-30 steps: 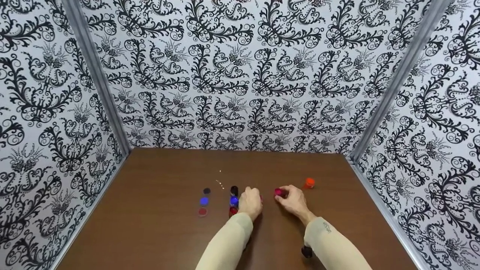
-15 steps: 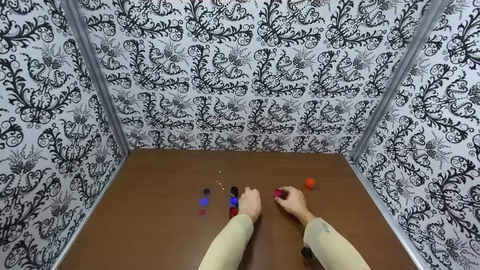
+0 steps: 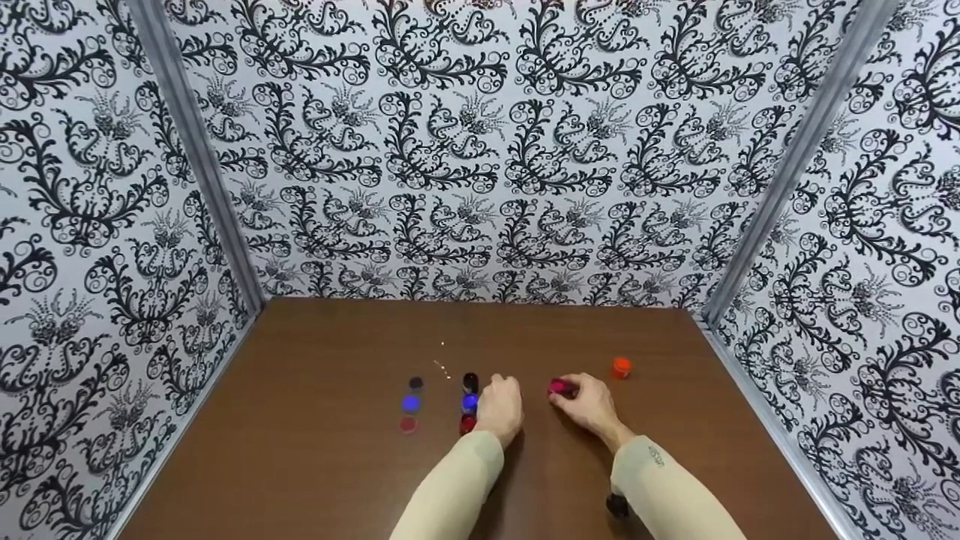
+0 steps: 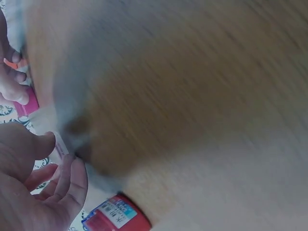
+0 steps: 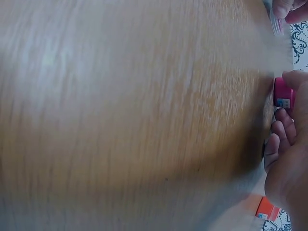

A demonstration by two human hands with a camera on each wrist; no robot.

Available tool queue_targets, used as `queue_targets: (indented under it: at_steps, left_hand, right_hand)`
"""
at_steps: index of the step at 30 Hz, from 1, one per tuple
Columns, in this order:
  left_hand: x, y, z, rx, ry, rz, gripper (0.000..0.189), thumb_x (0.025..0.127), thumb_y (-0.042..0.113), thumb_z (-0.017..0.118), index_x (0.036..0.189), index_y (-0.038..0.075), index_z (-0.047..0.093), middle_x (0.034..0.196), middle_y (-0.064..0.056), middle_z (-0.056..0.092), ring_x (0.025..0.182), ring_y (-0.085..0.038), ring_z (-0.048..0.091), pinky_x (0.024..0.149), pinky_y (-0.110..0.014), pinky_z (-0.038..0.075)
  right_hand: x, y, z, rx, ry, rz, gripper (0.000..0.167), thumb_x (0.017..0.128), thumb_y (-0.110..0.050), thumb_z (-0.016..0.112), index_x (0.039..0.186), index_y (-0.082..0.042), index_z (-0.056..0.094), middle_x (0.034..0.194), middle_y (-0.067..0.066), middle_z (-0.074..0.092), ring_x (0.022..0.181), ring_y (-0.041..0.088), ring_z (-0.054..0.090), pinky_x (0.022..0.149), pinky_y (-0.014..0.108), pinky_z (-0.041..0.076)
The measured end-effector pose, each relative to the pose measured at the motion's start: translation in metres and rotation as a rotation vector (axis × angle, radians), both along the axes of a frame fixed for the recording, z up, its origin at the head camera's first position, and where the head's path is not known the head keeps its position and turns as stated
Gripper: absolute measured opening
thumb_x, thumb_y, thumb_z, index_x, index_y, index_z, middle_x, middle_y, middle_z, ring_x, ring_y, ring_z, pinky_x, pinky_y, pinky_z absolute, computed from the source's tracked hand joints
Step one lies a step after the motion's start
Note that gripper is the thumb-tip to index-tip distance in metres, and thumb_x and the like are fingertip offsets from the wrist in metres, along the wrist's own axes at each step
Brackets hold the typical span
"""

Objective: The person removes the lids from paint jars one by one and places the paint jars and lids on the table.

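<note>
My right hand (image 3: 591,405) grips a small magenta paint jar (image 3: 556,387) standing on the table. In the right wrist view the thumb lies against this jar (image 5: 284,92), with the other fingers curled beside it. To its left, my left hand (image 3: 500,406) pinches a clear jar lid (image 5: 276,23) with pink on it; in the head view the hand covers it. The left wrist view shows the lid (image 4: 61,146) upright between thumb and fingers. Just left of that hand stand a black jar (image 3: 470,382), a blue jar (image 3: 469,403) and a red jar (image 3: 467,424).
A black lid (image 3: 416,383), a blue lid (image 3: 410,403) and a red lid (image 3: 407,424) lie in a column farther left. An orange jar (image 3: 621,367) stands beyond my right hand. Patterned walls enclose the brown table (image 3: 322,465); light specks show behind the jars.
A pink edge that showed at the right of my left hand one second ago is now hidden behind the fingers. Both hands stay in nearly the same places.
</note>
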State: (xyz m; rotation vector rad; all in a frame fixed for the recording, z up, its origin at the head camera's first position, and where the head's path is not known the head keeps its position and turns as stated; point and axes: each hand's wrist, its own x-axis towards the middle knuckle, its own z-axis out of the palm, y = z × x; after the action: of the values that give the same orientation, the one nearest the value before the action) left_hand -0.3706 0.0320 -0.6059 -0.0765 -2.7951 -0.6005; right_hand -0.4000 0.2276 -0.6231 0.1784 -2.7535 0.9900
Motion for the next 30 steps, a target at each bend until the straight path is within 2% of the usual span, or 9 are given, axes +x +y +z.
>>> queue_targets:
  at_steps: [3, 7, 14, 19, 22, 30]
  left_hand:
    - [0.0, 0.001, -0.001, -0.003, 0.05, 0.0, 0.02, 0.089, 0.009, 0.088, 0.1, 0.0, 0.074, 0.1, -0.019, 0.071, 0.085, -0.04, 0.079, 0.075, -0.046, 0.07]
    - [0.002, 0.002, 0.002, 0.014, 0.079, -0.004, 0.021, 0.09, 0.013, 0.089, 0.096, 0.002, 0.073, 0.097, -0.018, 0.072, 0.087, -0.039, 0.078, 0.075, -0.047, 0.069]
    - [0.007, 0.006, 0.018, 0.007, 0.04, -0.042, 0.024, 0.098, 0.025, 0.085, 0.106, 0.004, 0.075, 0.102, -0.016, 0.077, 0.097, -0.036, 0.079, 0.084, -0.047, 0.069]
    - [0.013, 0.011, 0.029, 0.035, 0.005, -0.073, 0.026, 0.1, 0.029, 0.083, 0.11, 0.006, 0.075, 0.108, -0.015, 0.078, 0.102, -0.036, 0.079, 0.087, -0.049, 0.069]
    - [0.016, 0.014, 0.032, 0.053, 0.01, -0.098, 0.027, 0.1, 0.029, 0.084, 0.111, 0.006, 0.075, 0.11, -0.015, 0.079, 0.103, -0.036, 0.079, 0.089, -0.049, 0.068]
    - [0.023, 0.025, 0.04, 0.054, 0.021, -0.149, 0.022, 0.1, 0.03, 0.084, 0.108, 0.011, 0.076, 0.106, -0.01, 0.079, 0.101, -0.031, 0.078, 0.089, -0.046, 0.068]
  right_hand:
    - [-0.001, 0.002, 0.001, -0.012, -0.01, -0.001, 0.035, 0.092, -0.028, 0.09, 0.119, -0.007, 0.084, 0.111, 0.01, 0.083, 0.101, 0.028, 0.076, 0.096, 0.051, 0.062]
    - [-0.003, 0.006, 0.002, -0.043, -0.017, 0.002, 0.032, 0.094, -0.029, 0.09, 0.115, -0.005, 0.084, 0.104, 0.009, 0.085, 0.092, 0.023, 0.076, 0.088, 0.044, 0.064]
    - [-0.004, 0.015, 0.011, -0.098, -0.008, -0.016, 0.023, 0.095, -0.027, 0.089, 0.105, -0.006, 0.085, 0.096, 0.008, 0.086, 0.087, 0.019, 0.079, 0.085, 0.036, 0.064]
    - [-0.005, 0.029, 0.019, -0.095, 0.048, -0.05, 0.021, 0.095, -0.026, 0.087, 0.102, -0.007, 0.085, 0.096, 0.009, 0.086, 0.086, 0.02, 0.08, 0.085, 0.038, 0.065]
    - [-0.005, 0.041, 0.022, -0.09, 0.061, -0.085, 0.019, 0.096, -0.026, 0.086, 0.102, -0.007, 0.085, 0.096, 0.009, 0.086, 0.086, 0.019, 0.079, 0.085, 0.038, 0.066]
    - [-0.004, 0.072, 0.02, -0.071, 0.062, -0.175, 0.027, 0.097, -0.03, 0.086, 0.108, -0.005, 0.085, 0.102, 0.012, 0.087, 0.094, 0.029, 0.082, 0.095, 0.051, 0.065]
